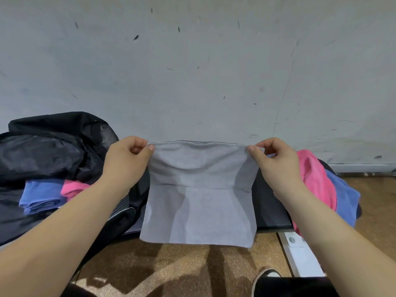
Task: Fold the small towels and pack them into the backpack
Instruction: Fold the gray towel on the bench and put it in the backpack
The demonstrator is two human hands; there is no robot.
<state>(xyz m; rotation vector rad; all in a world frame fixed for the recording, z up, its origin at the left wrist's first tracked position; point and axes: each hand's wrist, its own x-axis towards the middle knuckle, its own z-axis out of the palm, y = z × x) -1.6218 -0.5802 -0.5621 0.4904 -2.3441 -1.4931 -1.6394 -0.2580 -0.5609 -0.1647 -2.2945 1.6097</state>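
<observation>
My left hand and right hand each pinched a top corner of the thin grey square cloth towel, hanging flat between them. Beyond, to the left, the open black fabric backpack held a folded blue towel and a folded pink towel.

Your view's bright and evenly lit; soft light, prob. from overhead. Dark, soft-edged shadows pool on the brown floor below the grey towel, w/ fainter bands across the cloth itself. Centre is sharp; wide-angle lens stretches things toward the edges (lower corners esp.), and the wall looks slightly soft.
</observation>
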